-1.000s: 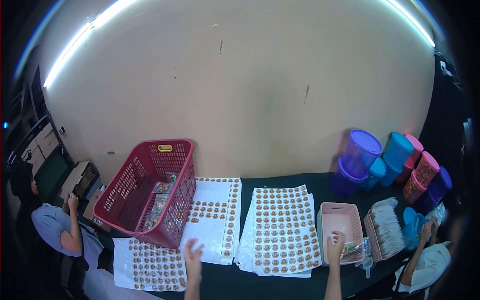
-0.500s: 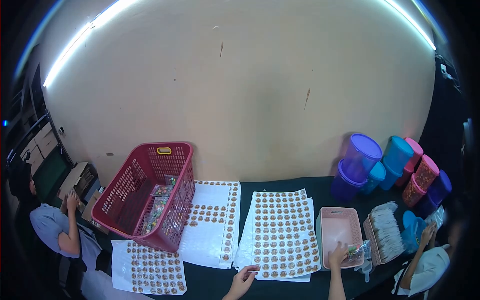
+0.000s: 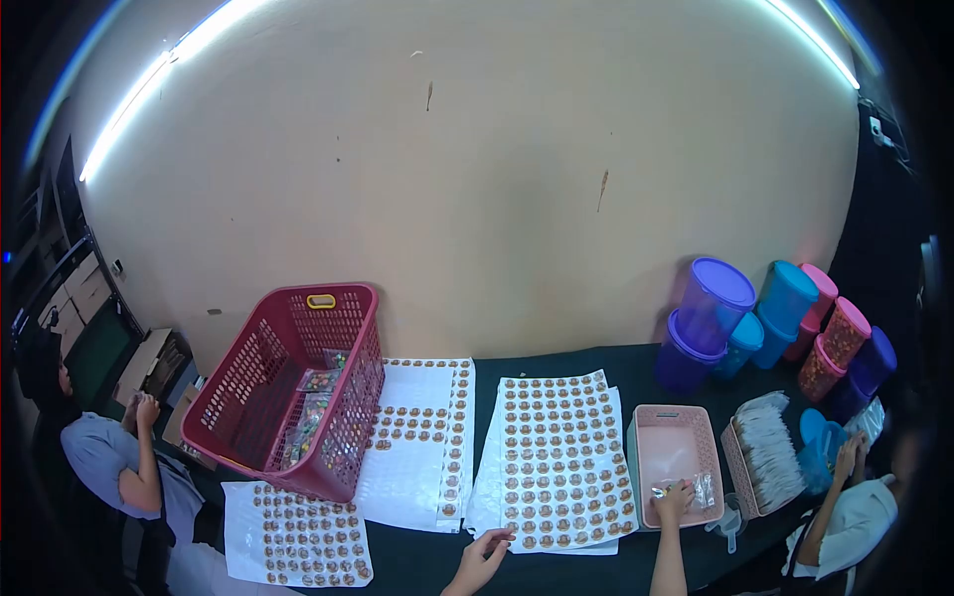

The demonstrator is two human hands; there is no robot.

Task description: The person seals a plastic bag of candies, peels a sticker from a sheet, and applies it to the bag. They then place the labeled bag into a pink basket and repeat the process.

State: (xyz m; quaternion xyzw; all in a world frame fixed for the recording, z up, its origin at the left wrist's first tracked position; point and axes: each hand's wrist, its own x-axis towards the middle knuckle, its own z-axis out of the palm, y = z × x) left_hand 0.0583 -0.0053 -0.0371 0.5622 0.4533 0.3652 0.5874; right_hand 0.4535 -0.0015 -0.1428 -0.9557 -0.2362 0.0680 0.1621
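My right hand (image 3: 675, 503) is inside the pink basket (image 3: 642, 422), fingers bent over a clear plastic packet (image 3: 703, 491) that shows on its right side. A little colour shows by the fingertips, but the contents are too small to make out. My left hand (image 3: 481, 562) is at the lower left corner of a white sheet of round brown stickers (image 3: 561, 467). Its thumb and fingers come together at the sheet's edge; whatever is between them is too small to tell.
A large maroon basket (image 3: 373, 397) with colourful packets stands left, among more sticker sheets (image 3: 298, 536). A scoop (image 3: 730, 526) and a basket of white packets (image 3: 765, 457) lie right. Coloured tubs (image 3: 715, 308) stand behind. Co-workers sit left (image 3: 114, 457) and right (image 3: 845, 526).
My right hand has moved slightly up and the packet has gone from over the pink basket's right rim to inside it. The left hand stays at the sheet's corner.
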